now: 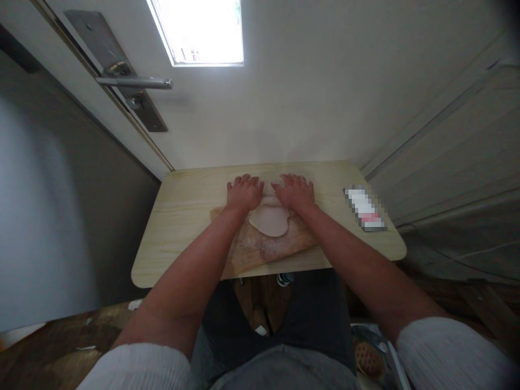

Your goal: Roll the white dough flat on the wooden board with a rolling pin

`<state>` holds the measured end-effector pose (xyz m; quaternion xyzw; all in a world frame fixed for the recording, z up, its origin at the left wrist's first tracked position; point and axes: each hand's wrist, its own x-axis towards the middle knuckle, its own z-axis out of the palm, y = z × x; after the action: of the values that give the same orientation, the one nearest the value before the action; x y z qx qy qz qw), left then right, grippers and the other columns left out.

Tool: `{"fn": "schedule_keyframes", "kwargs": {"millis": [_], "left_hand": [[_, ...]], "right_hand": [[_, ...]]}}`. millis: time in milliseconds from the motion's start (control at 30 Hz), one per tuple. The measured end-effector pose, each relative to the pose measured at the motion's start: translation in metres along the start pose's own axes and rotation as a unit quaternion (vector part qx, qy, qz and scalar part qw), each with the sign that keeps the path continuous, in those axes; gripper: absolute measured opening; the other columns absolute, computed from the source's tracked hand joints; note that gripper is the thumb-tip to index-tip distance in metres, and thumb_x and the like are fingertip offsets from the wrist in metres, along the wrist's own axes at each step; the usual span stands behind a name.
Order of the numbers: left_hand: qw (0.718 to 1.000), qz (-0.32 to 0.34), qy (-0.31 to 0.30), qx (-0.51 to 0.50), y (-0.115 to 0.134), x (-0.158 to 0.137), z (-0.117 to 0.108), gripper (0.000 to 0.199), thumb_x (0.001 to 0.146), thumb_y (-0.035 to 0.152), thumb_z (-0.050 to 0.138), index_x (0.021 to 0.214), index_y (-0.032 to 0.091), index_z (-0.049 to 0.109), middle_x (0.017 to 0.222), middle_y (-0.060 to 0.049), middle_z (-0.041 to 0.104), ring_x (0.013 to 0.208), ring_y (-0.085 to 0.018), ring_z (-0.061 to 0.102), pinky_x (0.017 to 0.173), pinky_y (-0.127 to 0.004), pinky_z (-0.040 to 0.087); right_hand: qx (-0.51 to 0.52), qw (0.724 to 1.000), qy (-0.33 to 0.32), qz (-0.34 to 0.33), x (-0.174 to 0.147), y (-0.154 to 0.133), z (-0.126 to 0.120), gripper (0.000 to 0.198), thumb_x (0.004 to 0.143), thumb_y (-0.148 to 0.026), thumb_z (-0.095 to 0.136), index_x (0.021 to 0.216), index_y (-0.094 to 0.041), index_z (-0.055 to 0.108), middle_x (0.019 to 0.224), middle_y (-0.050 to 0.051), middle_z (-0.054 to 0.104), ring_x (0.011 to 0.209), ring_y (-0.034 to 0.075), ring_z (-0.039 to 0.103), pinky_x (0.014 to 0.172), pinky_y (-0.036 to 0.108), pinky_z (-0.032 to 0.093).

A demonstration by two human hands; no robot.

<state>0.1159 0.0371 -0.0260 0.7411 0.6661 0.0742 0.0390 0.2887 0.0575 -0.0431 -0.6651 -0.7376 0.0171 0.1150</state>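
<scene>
A flat, pale sheet of dough with a rounded near edge lies on a floured wooden board. Across its far part runs a pale rolling pin, mostly hidden beneath my hands. My left hand presses on the pin's left side, fingers bent over it and pointing away from me. On the right side my right hand lies over the pin the same way. Both thumbs point inward, with a small gap between them. The dough reaches under the pin, where its far edge is hard to see.
The board sits at an angle on a small light-wood table against a white door with a metal handle. A blurred-out phone-like object lies at the table's right. Below right, a round latticed brown item is partly visible.
</scene>
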Motion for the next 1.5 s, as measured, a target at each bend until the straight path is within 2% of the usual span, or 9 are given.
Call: {"fn": "schedule_keyframes", "kwargs": {"millis": [367,633,833,1067,1500], "left_hand": [[0.999,0.009,-0.040,0.022,-0.002,0.026,-0.007,0.046,0.100,0.037,0.026,0.121,0.021,0.064,0.127,-0.019,0.056,0.118,-0.035,0.050,0.093,-0.058,0.042],[1.000,-0.017,-0.018,0.010,-0.003,0.035,-0.001,0.051,0.101,0.039,0.022,0.122,0.017,0.062,0.127,-0.020,0.057,0.119,-0.035,0.050,0.096,-0.056,0.041],[1.000,-0.005,-0.015,0.008,0.000,0.020,-0.003,0.051,0.101,0.042,0.022,0.122,0.020,0.062,0.129,-0.018,0.056,0.122,-0.034,0.048,0.099,-0.055,0.038],[1.000,-0.010,0.027,0.011,0.007,-0.009,0.000,0.049,0.101,0.045,0.024,0.136,0.026,0.054,0.139,-0.012,0.054,0.125,-0.032,0.047,0.101,-0.054,0.038],[0.998,0.000,0.061,0.019,0.020,-0.073,-0.001,0.055,0.102,0.047,0.021,0.147,0.024,0.042,0.157,-0.009,0.040,0.140,-0.032,0.036,0.110,-0.054,0.032]], "right_hand": [[0.012,0.998,-0.058,0.015,0.035,0.000,-0.004,0.067,0.094,-0.066,0.035,0.129,-0.015,0.062,0.128,0.019,0.063,0.119,0.034,0.055,0.098,0.049,0.040],[0.012,0.998,-0.054,0.021,0.041,0.002,-0.001,0.064,0.094,-0.064,0.037,0.123,-0.014,0.065,0.125,0.019,0.064,0.116,0.033,0.056,0.096,0.046,0.041],[-0.004,1.000,-0.026,0.010,0.022,0.000,-0.004,0.062,0.097,-0.060,0.037,0.130,-0.014,0.061,0.129,0.019,0.062,0.120,0.034,0.053,0.098,0.048,0.038],[0.003,0.999,0.028,0.020,-0.014,-0.002,-0.005,0.059,0.098,-0.058,0.035,0.135,-0.017,0.057,0.137,0.017,0.058,0.125,0.034,0.047,0.102,0.051,0.033],[-0.001,0.999,0.053,-0.003,-0.083,-0.003,-0.012,0.057,0.102,-0.053,0.027,0.140,-0.019,0.050,0.146,0.015,0.051,0.133,0.034,0.039,0.109,0.057,0.022]]}}
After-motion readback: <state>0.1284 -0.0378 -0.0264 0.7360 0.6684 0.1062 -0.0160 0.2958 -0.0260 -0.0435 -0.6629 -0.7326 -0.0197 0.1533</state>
